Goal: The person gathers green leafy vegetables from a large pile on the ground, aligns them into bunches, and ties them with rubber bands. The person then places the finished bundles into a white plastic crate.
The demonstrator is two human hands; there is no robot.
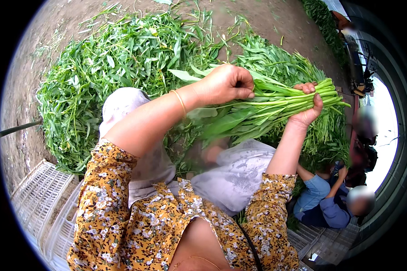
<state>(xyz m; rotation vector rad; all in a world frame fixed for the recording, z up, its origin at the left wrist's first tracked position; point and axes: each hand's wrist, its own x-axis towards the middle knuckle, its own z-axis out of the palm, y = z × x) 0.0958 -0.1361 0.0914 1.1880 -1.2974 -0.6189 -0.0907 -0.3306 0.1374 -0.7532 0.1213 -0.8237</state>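
Observation:
My right hand (307, 108) grips a bunch of leafy greens (281, 101), which looks like water spinach. Its fingers wrap behind the stems and its thumb lies across the front, near the cut ends at the right. The leafy tips point left. At the leaves, my left hand (229, 84) curls with thumb and fingertips close together against the bunch; whether a stem is pinched there is unclear. Below that hand, a broad leaf (230, 122) is blurred. A large loose heap of greens (112, 64) lies ahead and left, and a neater pile (274, 57) lies beyond the bunch.
White plastic crates (40, 196) stand at the lower left, near a dark pole (20, 128). Bare soil (271, 20) surrounds the heaps. A person in blue (332, 210) sits low at the right beside the greens. Pale cloth (234, 172) covers my legs.

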